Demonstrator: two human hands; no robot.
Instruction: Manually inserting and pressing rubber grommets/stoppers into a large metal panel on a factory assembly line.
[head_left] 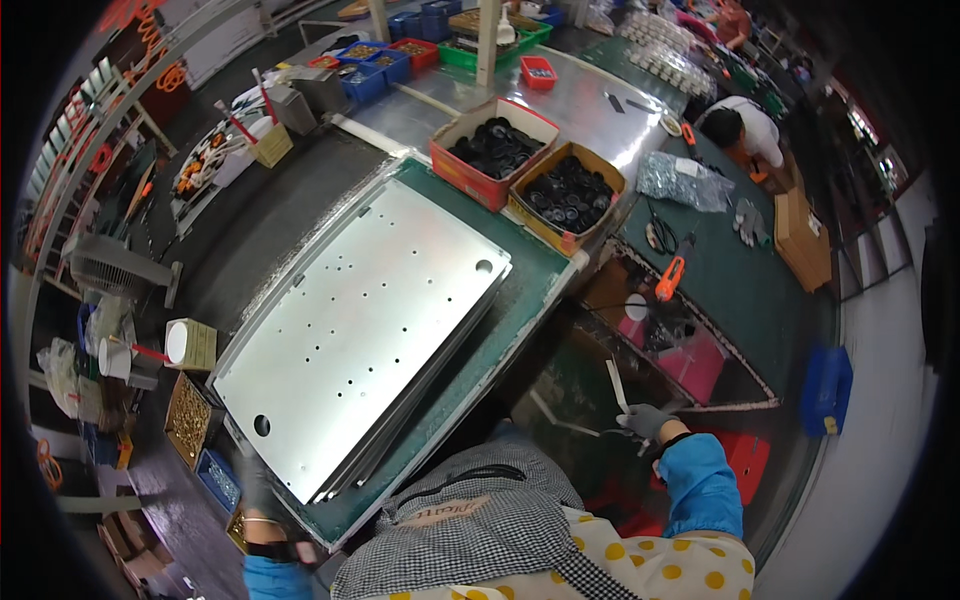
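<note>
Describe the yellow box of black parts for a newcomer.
Find the green table bearing a big perforated metal sheet. At the table's far end stands a red box of black parts. Immediately right stands the yellow box: yellow outside, not red.

Factory workshop, assembly floor: drilled metal panels (350, 325) seen stacked on a green-topped bench (540, 272); small brass-coloured hardware (187, 418) kept in an open bin; black round parts (497, 145) heaped in boxes (466, 181). Orange tool (671, 279) laid near second bench (755, 305), occupied by co-worker (757, 128).
</note>
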